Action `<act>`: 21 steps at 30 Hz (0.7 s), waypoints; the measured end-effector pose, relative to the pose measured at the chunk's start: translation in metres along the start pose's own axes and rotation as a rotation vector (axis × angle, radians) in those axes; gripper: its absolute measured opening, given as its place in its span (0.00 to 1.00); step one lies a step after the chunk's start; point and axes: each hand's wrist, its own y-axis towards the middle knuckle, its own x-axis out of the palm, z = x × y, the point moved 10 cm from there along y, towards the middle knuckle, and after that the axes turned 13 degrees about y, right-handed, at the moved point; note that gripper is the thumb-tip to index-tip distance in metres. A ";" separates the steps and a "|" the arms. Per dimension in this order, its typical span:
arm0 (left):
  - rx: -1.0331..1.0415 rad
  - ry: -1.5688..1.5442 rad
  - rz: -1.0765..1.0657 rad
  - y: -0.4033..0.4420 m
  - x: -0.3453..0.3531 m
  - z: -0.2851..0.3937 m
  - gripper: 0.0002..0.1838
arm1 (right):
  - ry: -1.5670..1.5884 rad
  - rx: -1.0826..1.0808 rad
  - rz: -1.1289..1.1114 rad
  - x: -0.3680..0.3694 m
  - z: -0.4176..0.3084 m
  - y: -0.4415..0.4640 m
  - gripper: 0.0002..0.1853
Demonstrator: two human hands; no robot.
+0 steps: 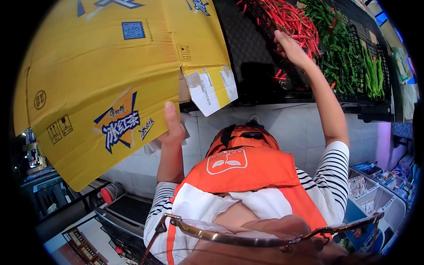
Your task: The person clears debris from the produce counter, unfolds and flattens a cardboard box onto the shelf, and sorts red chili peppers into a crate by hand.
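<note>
My left hand point(173, 126) grips the lower right edge of a large flattened yellow cardboard box point(97, 75), thumb on its printed face and the other fingers hidden behind it. The cardboard fills the upper left of the view. My right hand point(289, 47) reaches to the black crate edge beside a heap of red chili peppers point(304, 26); its fingers are bent together, and what they hold, if anything, is too small to make out. A few loose red chilies point(280, 76) lie on the black surface below this hand.
Green peppers point(340, 57) and longer light green ones point(374, 77) fill the rack at the right. A black textured shelf point(247, 48) lies between cardboard and chilies. Packaged goods point(384, 179) stand in bins at lower right. Grey floor tiles point(282, 128) show below the rack.
</note>
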 end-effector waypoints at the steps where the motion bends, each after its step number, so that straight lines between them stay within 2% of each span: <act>1: 0.004 0.020 -0.024 0.000 0.002 0.002 0.17 | -0.005 0.034 -0.020 -0.002 -0.009 -0.006 0.23; 4: 0.139 0.106 -0.172 0.003 0.015 0.018 0.16 | -0.064 0.008 -0.064 -0.009 -0.034 -0.018 0.25; 7: 0.137 0.081 -0.290 -0.002 0.029 0.019 0.16 | -0.098 -0.007 -0.060 -0.013 -0.056 -0.034 0.28; 10: 0.261 0.129 -0.338 -0.014 0.062 0.028 0.16 | -0.145 0.031 -0.051 -0.035 -0.055 -0.042 0.28; 16: 0.237 0.077 -0.481 -0.029 0.118 0.024 0.18 | -0.139 0.087 -0.064 -0.055 -0.057 -0.059 0.27; 21: 0.078 0.037 -0.524 -0.034 0.137 0.020 0.19 | -0.125 0.134 -0.041 -0.074 -0.057 -0.070 0.24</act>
